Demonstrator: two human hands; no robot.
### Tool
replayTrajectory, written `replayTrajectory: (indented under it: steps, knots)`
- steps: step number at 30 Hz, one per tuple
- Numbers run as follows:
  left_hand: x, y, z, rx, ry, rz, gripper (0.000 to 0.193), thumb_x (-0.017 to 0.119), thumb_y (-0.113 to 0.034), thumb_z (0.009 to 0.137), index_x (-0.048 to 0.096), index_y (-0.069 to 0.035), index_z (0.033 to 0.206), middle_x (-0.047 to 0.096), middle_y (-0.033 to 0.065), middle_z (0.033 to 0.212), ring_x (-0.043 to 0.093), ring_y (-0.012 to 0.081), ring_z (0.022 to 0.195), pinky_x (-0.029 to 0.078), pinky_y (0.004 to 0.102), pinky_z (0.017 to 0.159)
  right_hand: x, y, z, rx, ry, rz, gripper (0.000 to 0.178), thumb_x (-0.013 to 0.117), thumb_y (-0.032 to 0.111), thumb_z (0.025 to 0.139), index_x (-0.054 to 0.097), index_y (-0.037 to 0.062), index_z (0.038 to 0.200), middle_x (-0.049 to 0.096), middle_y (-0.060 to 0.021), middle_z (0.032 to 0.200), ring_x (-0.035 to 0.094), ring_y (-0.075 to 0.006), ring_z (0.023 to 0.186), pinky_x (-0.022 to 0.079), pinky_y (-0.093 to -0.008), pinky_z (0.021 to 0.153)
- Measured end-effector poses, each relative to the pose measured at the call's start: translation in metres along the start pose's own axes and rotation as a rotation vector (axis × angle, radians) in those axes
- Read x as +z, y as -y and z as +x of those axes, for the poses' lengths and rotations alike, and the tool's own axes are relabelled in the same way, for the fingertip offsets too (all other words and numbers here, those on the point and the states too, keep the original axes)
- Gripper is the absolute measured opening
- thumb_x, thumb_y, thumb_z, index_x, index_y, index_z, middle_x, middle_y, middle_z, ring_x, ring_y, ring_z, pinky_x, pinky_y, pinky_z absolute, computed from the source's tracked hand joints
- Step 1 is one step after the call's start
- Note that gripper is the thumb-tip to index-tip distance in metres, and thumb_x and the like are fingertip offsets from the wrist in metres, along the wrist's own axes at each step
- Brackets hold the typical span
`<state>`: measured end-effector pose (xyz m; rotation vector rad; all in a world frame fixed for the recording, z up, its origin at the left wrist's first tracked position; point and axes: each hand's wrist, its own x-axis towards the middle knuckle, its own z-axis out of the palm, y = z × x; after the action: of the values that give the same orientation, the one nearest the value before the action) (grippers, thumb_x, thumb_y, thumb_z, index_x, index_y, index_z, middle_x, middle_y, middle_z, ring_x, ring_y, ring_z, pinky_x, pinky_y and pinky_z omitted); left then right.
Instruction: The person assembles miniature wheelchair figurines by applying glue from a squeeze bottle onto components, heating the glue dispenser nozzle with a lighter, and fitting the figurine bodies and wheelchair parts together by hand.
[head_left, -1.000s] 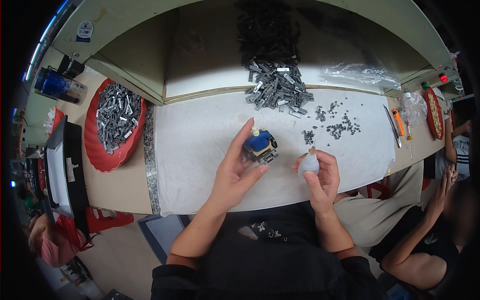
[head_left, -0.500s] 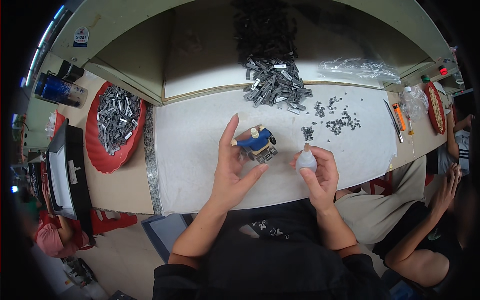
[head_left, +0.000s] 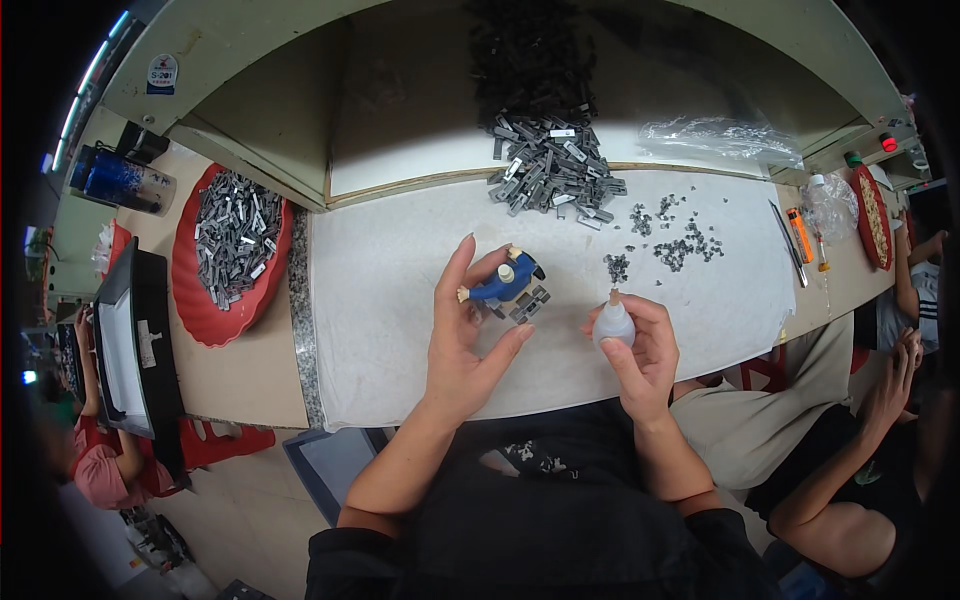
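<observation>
My left hand (head_left: 458, 352) holds a small toy figure (head_left: 488, 288) with a blue body, a pale head and a dark wheeled base, its fingers and thumb curved around the sides. Over the right part of the white cloth (head_left: 390, 375), my right hand (head_left: 652, 355) is closed around a small translucent squeeze bottle (head_left: 613, 323), whose narrow brownish tip points away from me. Just beyond that tip lies a little cluster of tiny dark parts (head_left: 617, 267). More tiny grey parts (head_left: 690, 246) are scattered farther right. The figure and the bottle are apart.
A heap of grey oblong pieces (head_left: 550, 175) spills from the shelf onto the cloth. More fill a red dish (head_left: 183, 290) at left. A blue tumbler (head_left: 120, 180) stands beyond it. An orange cutter (head_left: 799, 234) lies at right, where a co-worker (head_left: 840, 500) sits.
The toy figure has turned in my left hand, so its base and head sit at a different angle. My right hand with the bottle has hardly moved.
</observation>
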<state>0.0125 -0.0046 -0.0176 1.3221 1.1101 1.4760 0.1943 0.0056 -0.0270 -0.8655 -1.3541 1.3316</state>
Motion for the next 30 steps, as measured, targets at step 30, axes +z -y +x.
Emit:
replayTrajectory:
  steps: [30]
  knots:
    - [0.0011, -0.0014, -0.0028, -0.102, -0.013, -0.074, 0.075, 0.065, 0.005, 0.066, 0.021, -0.005, 0.127, 0.039, 0.0147, 0.116, 0.045, 0.0204, 0.105, 0.037, 0.0321, 0.088, -0.0028, -0.0018, -0.0032, 0.031, -0.019, -0.032, 0.034, 0.057, 0.002, 0.077, 0.044, -0.0035, 0.107, 0.051, -0.0137, 0.105, 0.050, -0.0173, 0.093, 0.036, -0.0286, 0.084]
